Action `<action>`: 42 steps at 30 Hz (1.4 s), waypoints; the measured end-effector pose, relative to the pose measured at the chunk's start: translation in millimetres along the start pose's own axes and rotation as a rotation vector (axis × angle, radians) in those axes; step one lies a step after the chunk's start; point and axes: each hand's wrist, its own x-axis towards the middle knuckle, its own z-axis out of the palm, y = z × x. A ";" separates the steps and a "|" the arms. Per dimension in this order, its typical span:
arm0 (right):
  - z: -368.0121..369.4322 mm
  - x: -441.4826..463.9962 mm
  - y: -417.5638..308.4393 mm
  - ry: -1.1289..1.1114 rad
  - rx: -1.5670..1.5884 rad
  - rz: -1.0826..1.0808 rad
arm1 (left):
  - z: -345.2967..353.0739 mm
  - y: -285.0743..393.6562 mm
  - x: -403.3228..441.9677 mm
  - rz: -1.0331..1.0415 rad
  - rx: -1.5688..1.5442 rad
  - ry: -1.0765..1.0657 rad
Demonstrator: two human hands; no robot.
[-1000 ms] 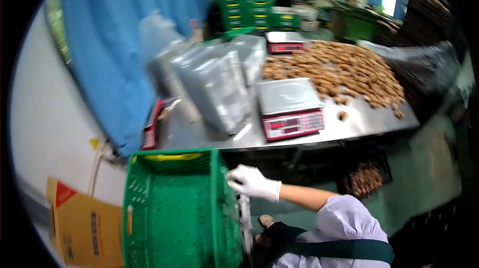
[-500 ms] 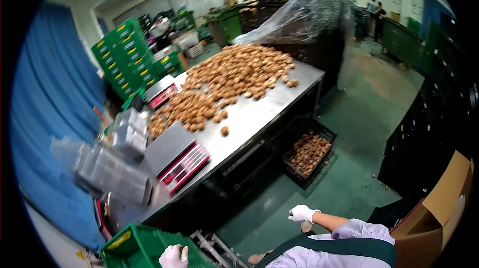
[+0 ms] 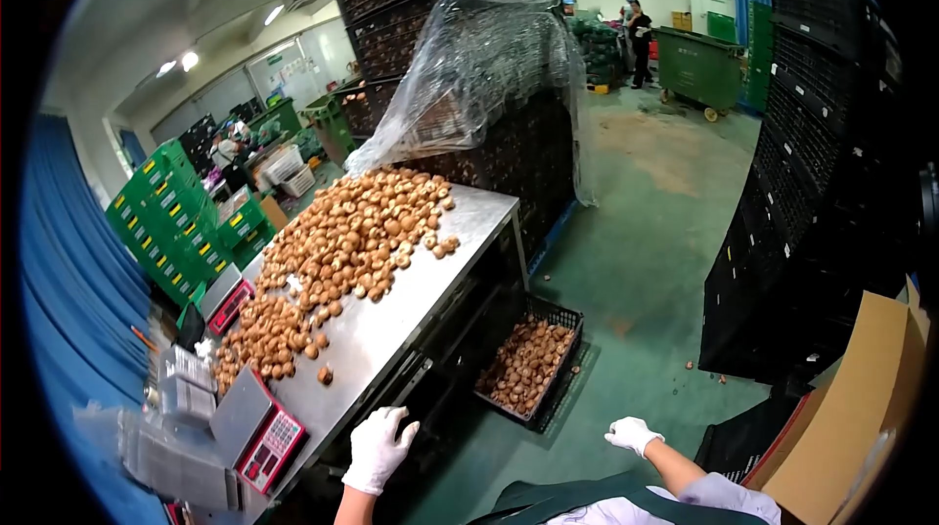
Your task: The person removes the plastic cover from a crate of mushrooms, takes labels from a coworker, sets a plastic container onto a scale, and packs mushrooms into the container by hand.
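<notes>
My left hand [image 3: 380, 449], in a white glove, is raised beside the near edge of the steel table [image 3: 386, 325]. Its thumb stands apart from the fingers and it holds nothing. My right hand [image 3: 633, 435], also gloved in white, hangs over the floor at lower right, fingers loosely bent and nothing visible in them. Brown mushrooms [image 3: 342, 232] lie heaped on the table. A black crate [image 3: 579, 329] of mushrooms rests on the floor beyond my hands. On the table's near left stands a red scale [image 3: 274, 447] with a grey pan, by clear plastic boxes [image 3: 176, 457].
A second scale [image 3: 230, 305] stands farther back. Stacked green crates [image 3: 166, 217] are at left, tall black crates [image 3: 782, 202] at right. An open cardboard box [image 3: 831, 417] is close on my right. Plastic film [image 3: 489, 65] drapes a crate stack behind the table. People stand far off.
My view has swung right, so the table sits farther left. My left hand has come up from above the green crate to the table's edge. That crate has left the view.
</notes>
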 end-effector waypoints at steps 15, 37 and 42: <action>-86.2 112.0 127.0 0.064 0.205 0.293 | 59.1 10.5 417.5 0.083 -0.330 0.405; -222.9 398.5 311.2 0.129 0.222 0.157 | -2.9 -29.0 912.1 -0.058 -0.176 1.018; -349.2 464.5 337.2 0.223 0.295 0.236 | -9.4 -14.4 938.0 -0.152 -0.324 0.951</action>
